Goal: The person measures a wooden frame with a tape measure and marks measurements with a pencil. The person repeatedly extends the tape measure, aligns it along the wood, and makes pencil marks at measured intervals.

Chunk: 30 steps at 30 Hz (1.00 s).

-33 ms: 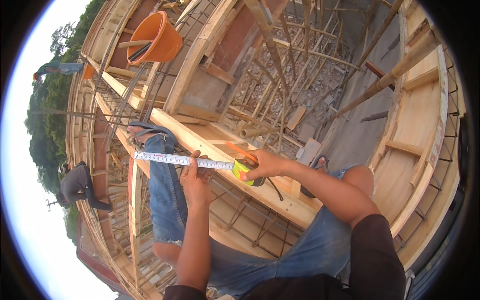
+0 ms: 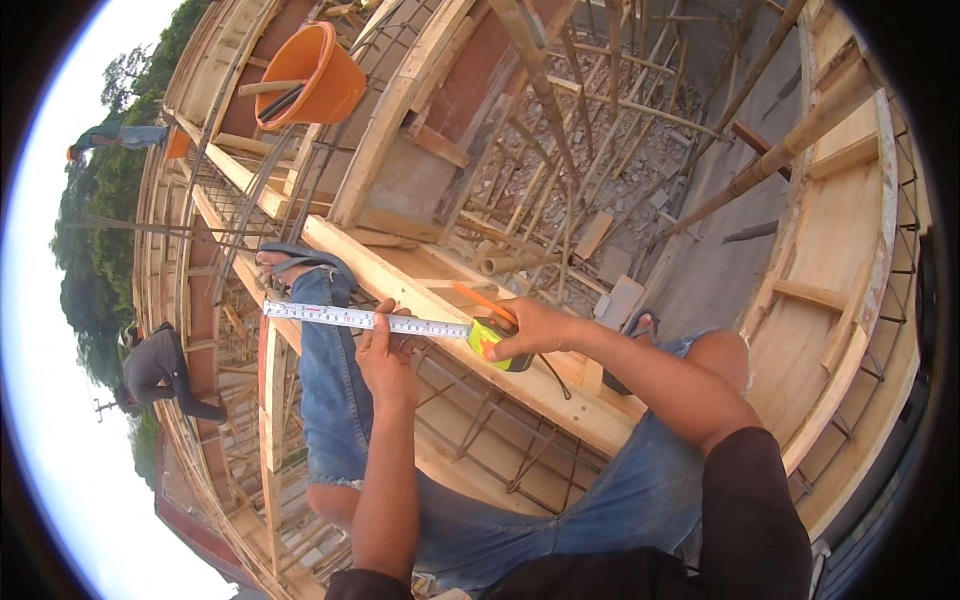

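Observation:
My right hand (image 2: pixel 530 337) is closed around the yellow-green and black case of a tape measure (image 2: pixel 497 346), over a timber beam. An orange pencil (image 2: pixel 484 300) sticks out from between the same hand's fingers. The white blade (image 2: pixel 318 313) runs out to the left, its free end in the air past my jeans leg. My left hand (image 2: pixel 385 360) grips the blade partway along, fingers around it. A dark cord (image 2: pixel 556 378) hangs from the case. Below both hands lies the pale timber beam (image 2: pixel 590 415) of the formwork, beside rebar.
An orange bucket (image 2: pixel 335 85) with tools stands at upper left. Rebar (image 2: pixel 490 410) lies inside the formwork. Beyond the beam is a deep drop with bamboo props (image 2: pixel 585 130) and rubble. Curved formwork (image 2: pixel 820 260) rises on the right. Two people work at far left, one bent over (image 2: pixel 155 370).
The blade's free end has shifted slightly left, with a little more blade showing. The tape case and left hand have barely moved.

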Motion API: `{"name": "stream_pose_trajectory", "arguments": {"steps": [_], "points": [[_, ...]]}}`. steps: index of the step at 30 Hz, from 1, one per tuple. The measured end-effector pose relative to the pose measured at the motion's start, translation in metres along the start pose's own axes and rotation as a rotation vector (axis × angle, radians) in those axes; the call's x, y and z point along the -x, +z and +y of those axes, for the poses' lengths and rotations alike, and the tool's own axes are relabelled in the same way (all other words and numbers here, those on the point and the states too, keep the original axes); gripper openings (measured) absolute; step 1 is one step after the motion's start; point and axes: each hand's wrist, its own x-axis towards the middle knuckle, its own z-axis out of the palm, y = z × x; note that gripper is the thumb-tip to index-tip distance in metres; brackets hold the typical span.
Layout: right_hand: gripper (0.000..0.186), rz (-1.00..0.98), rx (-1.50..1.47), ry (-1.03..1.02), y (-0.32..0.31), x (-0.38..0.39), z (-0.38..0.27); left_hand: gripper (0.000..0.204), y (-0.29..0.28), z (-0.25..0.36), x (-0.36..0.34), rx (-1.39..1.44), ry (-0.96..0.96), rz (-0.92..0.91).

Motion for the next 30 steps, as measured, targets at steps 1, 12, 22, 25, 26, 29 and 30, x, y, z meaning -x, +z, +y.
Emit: {"name": "stream_pose_trajectory", "arguments": {"steps": [1,12,22,25,26,29,30], "points": [[0.055,0.003,0.018,0.007,0.000,-0.001,0.000,0.033,0.002,0.009,0.000,0.018,-0.003,0.035],[0.037,0.146,0.179,-0.011,0.000,-0.010,0.006,0.037,-0.004,0.006,-0.009,0.000,-0.015,-0.049],[0.048,0.340,0.083,0.193,-0.018,-0.020,0.028,0.046,0.013,-0.029,0.001,-0.282,-0.056,-0.001],[0.052,0.310,0.141,0.362,-0.045,-0.021,0.054,0.030,0.029,-0.062,0.041,-0.834,0.144,-0.381],[0.054,0.296,0.149,0.439,-0.051,-0.017,0.067,0.025,0.038,-0.072,0.049,-0.968,0.360,-0.548],[0.060,0.272,0.284,0.616,-0.069,-0.010,0.089,0.020,0.060,-0.090,0.053,-1.067,0.607,-0.798],[0.062,0.238,0.338,0.673,-0.073,-0.006,0.092,0.021,0.066,-0.093,0.051,-1.055,0.620,-0.836]]}}
